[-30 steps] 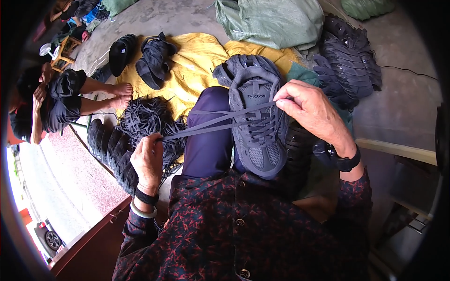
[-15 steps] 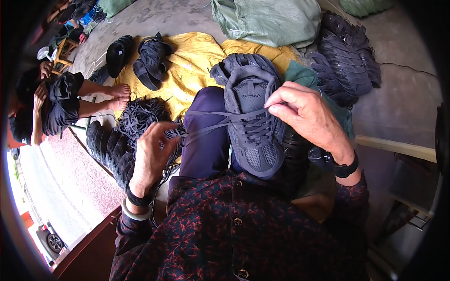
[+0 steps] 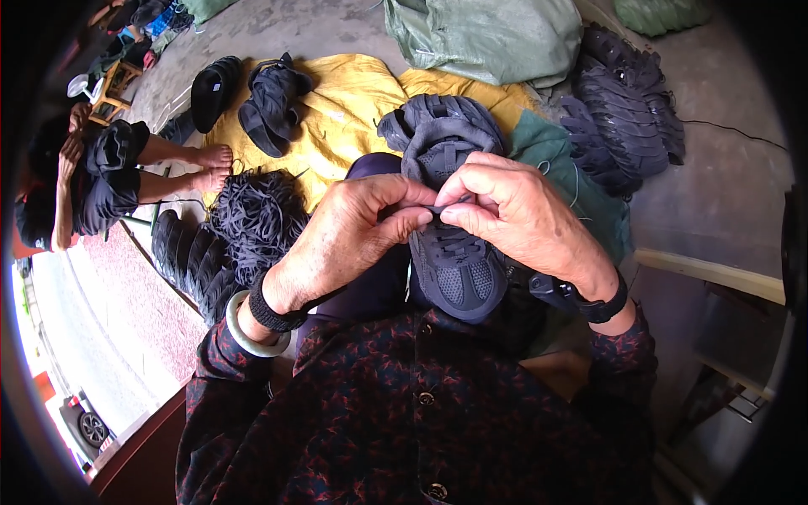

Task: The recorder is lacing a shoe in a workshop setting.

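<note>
A dark grey sneaker upper [image 3: 461, 282] rests across my lap, toe toward me, with its lace partly threaded through the eyelets. Over its tongue, my left hand [image 3: 358, 223] and my right hand [image 3: 509, 215] meet, thumbs and forefingers pinched. Between the fingertips runs a dark shoelace [image 3: 435, 209], gripped from both sides; its loose ends are mostly hidden by the fingers. Right behind the sneaker's heel sits a stack of similar dark uppers [image 3: 421, 114].
A tangled heap of dark laces [image 3: 257, 223] lies left of my knee, beside a row of uppers [image 3: 189, 261]. Ahead is a yellow sheet [image 3: 349, 101] with more uppers [image 3: 273, 109]. Green sacks [image 3: 484, 38] and piled uppers [image 3: 627, 105] stand beyond. At left a barefoot person [image 3: 101, 177] sits.
My left hand has moved right and up from beside the lace heap to the sneaker. My right hand has shifted left and down, and the stretched lace is now gathered between both hands.
</note>
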